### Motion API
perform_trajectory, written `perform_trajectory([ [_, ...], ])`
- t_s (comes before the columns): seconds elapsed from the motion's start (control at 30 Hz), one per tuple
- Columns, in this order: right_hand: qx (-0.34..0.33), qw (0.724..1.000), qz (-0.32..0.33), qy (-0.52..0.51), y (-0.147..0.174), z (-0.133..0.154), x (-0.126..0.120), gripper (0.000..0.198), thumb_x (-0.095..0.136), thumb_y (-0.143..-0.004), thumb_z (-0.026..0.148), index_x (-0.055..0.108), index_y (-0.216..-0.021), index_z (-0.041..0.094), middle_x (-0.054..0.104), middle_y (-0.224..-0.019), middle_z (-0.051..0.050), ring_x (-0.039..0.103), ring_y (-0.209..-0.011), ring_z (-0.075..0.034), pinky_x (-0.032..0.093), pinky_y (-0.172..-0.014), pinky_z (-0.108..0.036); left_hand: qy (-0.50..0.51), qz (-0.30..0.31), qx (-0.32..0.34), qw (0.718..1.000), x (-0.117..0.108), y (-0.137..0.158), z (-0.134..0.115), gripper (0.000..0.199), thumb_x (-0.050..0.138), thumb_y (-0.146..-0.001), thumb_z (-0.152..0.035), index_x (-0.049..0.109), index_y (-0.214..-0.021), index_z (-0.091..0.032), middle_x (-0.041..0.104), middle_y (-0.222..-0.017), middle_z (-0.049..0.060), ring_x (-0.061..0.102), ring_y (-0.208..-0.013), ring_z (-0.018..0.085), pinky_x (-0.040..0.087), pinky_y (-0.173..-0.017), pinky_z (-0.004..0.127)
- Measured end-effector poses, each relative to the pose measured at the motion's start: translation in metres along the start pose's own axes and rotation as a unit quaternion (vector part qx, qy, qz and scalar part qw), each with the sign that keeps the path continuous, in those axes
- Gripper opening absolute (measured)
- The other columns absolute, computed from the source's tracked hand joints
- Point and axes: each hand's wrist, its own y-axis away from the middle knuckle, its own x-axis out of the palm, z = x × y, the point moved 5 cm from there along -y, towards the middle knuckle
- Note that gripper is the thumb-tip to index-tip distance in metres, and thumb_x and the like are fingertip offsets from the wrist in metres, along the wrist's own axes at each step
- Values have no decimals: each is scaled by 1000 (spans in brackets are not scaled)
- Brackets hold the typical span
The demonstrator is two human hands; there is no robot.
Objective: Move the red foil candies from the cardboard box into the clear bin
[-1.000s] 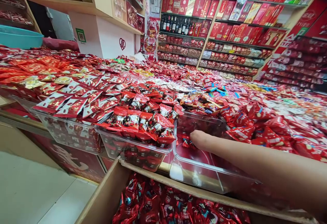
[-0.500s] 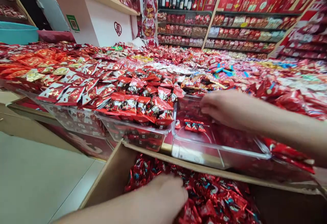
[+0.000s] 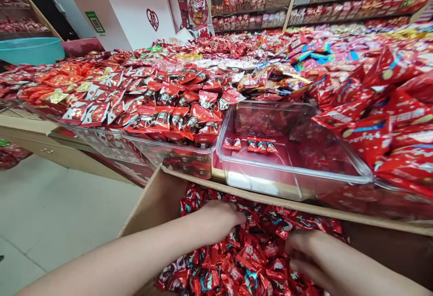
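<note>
A cardboard box (image 3: pixel 142 210) in front of me holds a heap of small red wrapped candies (image 3: pixel 250 251) with blue and dark prints. Inside it, my left hand (image 3: pixel 219 220) is curled over the candies near the far wall, its fingertips partly hidden among them. My right hand (image 3: pixel 306 253) reaches into the same heap from the right, thumb and fingers apart and slightly blurred. Beyond the box stands a clear plastic bin (image 3: pixel 257 163). On its floor lie a short row of red candies (image 3: pixel 261 145) and a couple more at its left side.
Left of the clear bin is a bin heaped with red and black packets (image 3: pixel 179 120). Larger red packets (image 3: pixel 389 125) are piled at its right. Behind are more sweets, a white box (image 3: pixel 135 14), a turquoise tub (image 3: pixel 32 50) and stocked shelves (image 3: pixel 253 1).
My right hand has moved from above the clear bin down into the cardboard box. My left hand stays among the candies. The view has tilted downward.
</note>
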Motion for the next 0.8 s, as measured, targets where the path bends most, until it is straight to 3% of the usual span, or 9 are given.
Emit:
perform_trajectory([
  [0.13, 3, 999, 19, 26, 2, -2, 5, 14, 44, -77, 16, 56, -74, 22, 62, -80, -3, 57, -70, -18, 41, -62, -27, 16, -12, -6, 1000, 3, -8, -3, 27, 50, -79, -20, 61, -104, -26, 61, -88, 5, 60, -78, 23, 44, -64, 30],
  [0.23, -6, 999, -13, 34, 3, -2, 4, 13, 44, -78, 16, 56, -74, 21, 62, -81, -4, 57, -71, -18, 40, -62, -28, 40, -11, -6, 999, -1, -11, -6, 22, 52, -79, -21, 64, -98, -23, 60, -85, 5, 59, -76, 22, 45, -65, 29],
  [0.33, -32, 996, -71, -51, 1, 3, -2, 13, 47, -80, 21, 57, -88, 22, 61, -85, -4, 56, -75, -17, 41, -66, -26, 77, -17, 15, 997, -10, -10, -15, 18, 57, -78, -26, 64, -94, -19, 61, -93, 5, 57, -89, 20, 44, -75, 26],
  [0.4, -51, 986, -90, -134, -1, 9, -6, 18, 50, -81, 28, 55, -96, 21, 61, -84, -3, 55, -73, -16, 42, -64, -25, 153, -13, 16, 988, -15, -8, -23, 20, 55, -80, -28, 61, -96, -20, 61, -95, 3, 56, -90, 17, 43, -78, 24],
  [0.47, -67, 970, -99, -210, -3, 15, -9, 21, 50, -81, 33, 53, -97, 20, 61, -80, -2, 54, -69, -15, 42, -61, -24, 296, 15, -10, 955, -13, -6, -28, 18, 52, -80, -28, 58, -94, -18, 62, -85, 2, 57, -79, 15, 44, -70, 25],
  [0.57, -69, 944, -120, -300, -7, 19, -12, 18, 47, -83, 34, 53, -87, 18, 58, -75, -1, 52, -68, -14, 41, -62, -24, 537, 45, -56, 841, -6, -4, -33, 19, 56, -75, -26, 52, -91, -15, 56, -71, -2, 54, -66, 12, 42, -62, 25],
  [0.63, -49, 921, -116, -368, -9, 16, -11, 20, 48, -82, 36, 51, -82, 17, 55, -70, 0, 49, -64, -12, 40, -59, -24, 616, 28, -68, 785, -6, -4, -33, 31, 63, -66, -20, 49, -94, -15, 53, -71, -4, 52, -65, 10, 41, -65, 26],
  [0.73, -9, 886, -74, -458, -11, 13, -6, 25, 53, -78, 41, 48, -79, 16, 52, -64, 2, 47, -57, -10, 39, -54, -22, 638, 13, -86, 765, -8, -2, -31, 35, 64, -61, -15, 48, -92, -14, 53, -69, -5, 50, -63, 9, 40, -65, 27],
  [0.8, 0, 883, -58, -466, -9, 13, -5, 26, 52, -79, 42, 47, -81, 16, 53, -65, 1, 50, -56, -10, 41, -54, -22, 634, 13, -99, 767, -10, 0, -30, 30, 61, -62, -15, 48, -89, -15, 53, -67, -5, 51, -61, 10, 40, -63, 28],
])
